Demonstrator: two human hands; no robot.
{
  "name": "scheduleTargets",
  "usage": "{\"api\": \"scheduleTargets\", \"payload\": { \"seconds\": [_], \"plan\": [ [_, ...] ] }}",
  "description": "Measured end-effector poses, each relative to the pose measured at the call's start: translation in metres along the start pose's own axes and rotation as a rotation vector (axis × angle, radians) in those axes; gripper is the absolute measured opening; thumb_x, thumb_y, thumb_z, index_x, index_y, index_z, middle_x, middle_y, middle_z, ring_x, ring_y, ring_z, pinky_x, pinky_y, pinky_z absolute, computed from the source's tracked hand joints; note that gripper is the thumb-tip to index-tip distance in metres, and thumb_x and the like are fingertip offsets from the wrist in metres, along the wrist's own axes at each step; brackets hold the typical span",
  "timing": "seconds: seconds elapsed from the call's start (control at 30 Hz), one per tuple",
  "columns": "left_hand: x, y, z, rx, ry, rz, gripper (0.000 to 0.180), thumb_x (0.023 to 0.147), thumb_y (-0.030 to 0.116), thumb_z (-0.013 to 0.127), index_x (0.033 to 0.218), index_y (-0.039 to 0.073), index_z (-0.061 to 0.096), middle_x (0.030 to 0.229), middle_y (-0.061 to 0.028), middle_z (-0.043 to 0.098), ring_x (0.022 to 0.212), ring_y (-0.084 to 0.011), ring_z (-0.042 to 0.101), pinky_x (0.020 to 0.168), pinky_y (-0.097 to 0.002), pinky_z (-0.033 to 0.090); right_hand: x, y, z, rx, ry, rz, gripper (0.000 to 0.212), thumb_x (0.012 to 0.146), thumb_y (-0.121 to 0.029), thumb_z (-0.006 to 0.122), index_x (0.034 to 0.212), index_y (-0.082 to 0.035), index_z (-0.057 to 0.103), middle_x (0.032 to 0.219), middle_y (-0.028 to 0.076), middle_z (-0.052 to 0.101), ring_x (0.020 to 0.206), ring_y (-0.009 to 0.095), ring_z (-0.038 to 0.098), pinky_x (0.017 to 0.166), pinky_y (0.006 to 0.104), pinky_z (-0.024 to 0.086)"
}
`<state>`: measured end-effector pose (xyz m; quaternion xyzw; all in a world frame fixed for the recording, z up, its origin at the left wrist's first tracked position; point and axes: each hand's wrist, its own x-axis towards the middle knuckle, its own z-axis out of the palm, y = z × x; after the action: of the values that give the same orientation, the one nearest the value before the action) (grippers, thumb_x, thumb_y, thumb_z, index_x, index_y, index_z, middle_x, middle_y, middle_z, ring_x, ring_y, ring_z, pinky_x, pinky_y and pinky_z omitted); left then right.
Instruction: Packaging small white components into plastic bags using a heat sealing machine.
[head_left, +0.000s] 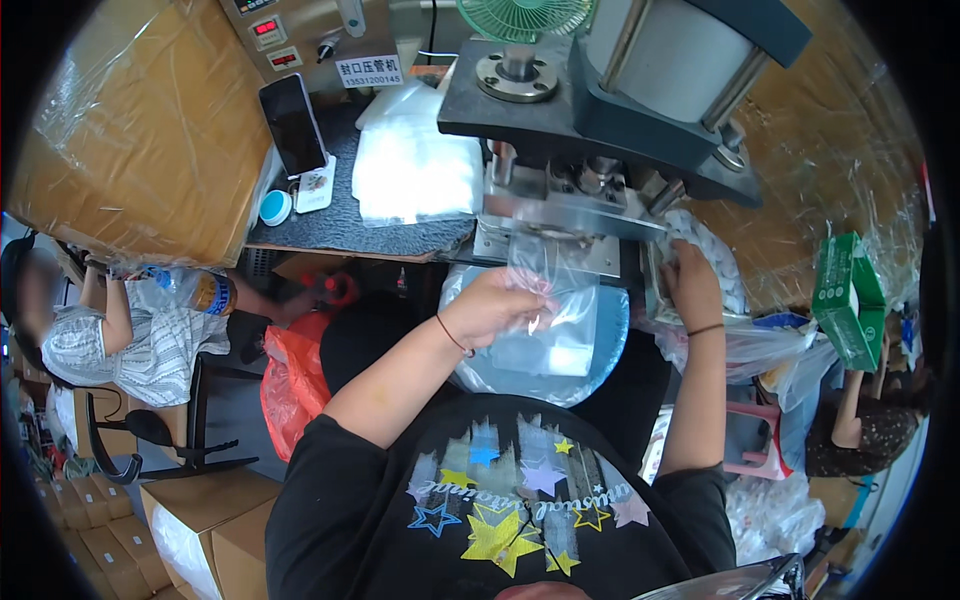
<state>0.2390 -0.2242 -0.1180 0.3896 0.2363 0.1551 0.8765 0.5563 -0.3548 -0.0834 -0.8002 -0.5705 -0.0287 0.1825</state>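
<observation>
My left hand (pixel 500 306) pinches a clear plastic bag (pixel 572 300) by its left side. The bag's upper end lies at the metal jaw (pixel 580 222) of a press machine (pixel 640 120), and its lower part hangs over a round bluish tub (pixel 616 330). To the right of the jaw, my right hand (pixel 693 285) reaches in with curled fingers, beside a pile of small white pieces (pixel 722 262) in clear plastic. Whatever its fingertips touch is too small to make out. Further left, a stack of clear flat bags (pixel 415 170) rests on the dark worktop (pixel 350 225).
A phone (pixel 292 125) leans on a stand by a small round blue-lidded jar (pixel 275 207). Large taped cartons (pixel 150 130) flank the bench. A green box (pixel 848 300) stands at right, a red bag (pixel 293 385) at left. Other people sit at both sides.
</observation>
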Motion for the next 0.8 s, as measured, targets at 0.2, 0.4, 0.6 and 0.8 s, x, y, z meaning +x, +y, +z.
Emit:
{"api": "scheduleTargets", "payload": {
  "seconds": [0.2, 0.4, 0.6, 0.8],
  "plan": [
    [-0.003, 0.07, -0.04, 1.526, 0.859, 0.992, 0.06, 0.091, 0.024, 0.063, 0.141, 0.0, 0.039, 0.141, -0.0324, 0.039, 0.125, -0.0462, 0.046, 0.103, -0.0495, 0.04, 0.004, -0.007, -0.011, 0.09, 0.004, -0.179, 0.034, 0.078, -0.002, 0.069, 0.111, -0.003, 0.064, 0.104, 0.017, 0.059, 0.096, 0.036, 0.06, 0.083, 0.0429, 0.049],
    [-0.042, 0.054, -0.059, 1.999, 0.481, 0.703, 0.042, 0.094, 0.021, 0.062, 0.132, 0.006, 0.055, 0.133, -0.0207, 0.054, 0.121, -0.0416, 0.053, 0.098, -0.0503, 0.043, -0.006, -0.016, -0.018, -0.058, 0.09, -0.122, 0.028, 0.08, -0.002, 0.066, 0.108, -0.001, 0.063, 0.102, 0.018, 0.059, 0.096, 0.037, 0.059, 0.083, 0.0406, 0.049],
    [-0.058, 0.03, -0.057, 1.009, 0.505, 0.601, 0.02, 0.097, 0.009, 0.055, 0.111, -0.002, 0.064, 0.093, -0.0129, 0.07, 0.087, -0.0242, 0.068, 0.079, -0.0325, 0.052, -0.029, -0.076, -0.032, 0.446, 0.21, -0.183, 0.022, 0.087, 0.0, 0.047, 0.104, 0.0, 0.06, 0.095, 0.015, 0.061, 0.087, 0.03, 0.06, 0.078, 0.0383, 0.048],
    [-0.055, 0.022, -0.005, 0.721, 0.235, 0.386, 0.021, 0.1, 0.014, 0.056, 0.095, -0.003, 0.067, 0.091, -0.0064, 0.069, 0.085, -0.0121, 0.064, 0.081, -0.0273, 0.051, -0.017, -0.138, -0.035, 0.826, -0.018, -0.391, 0.013, 0.092, -0.004, 0.055, 0.101, 0.001, 0.063, 0.092, 0.01, 0.06, 0.083, 0.021, 0.057, 0.075, 0.0307, 0.045]
  ]
}}
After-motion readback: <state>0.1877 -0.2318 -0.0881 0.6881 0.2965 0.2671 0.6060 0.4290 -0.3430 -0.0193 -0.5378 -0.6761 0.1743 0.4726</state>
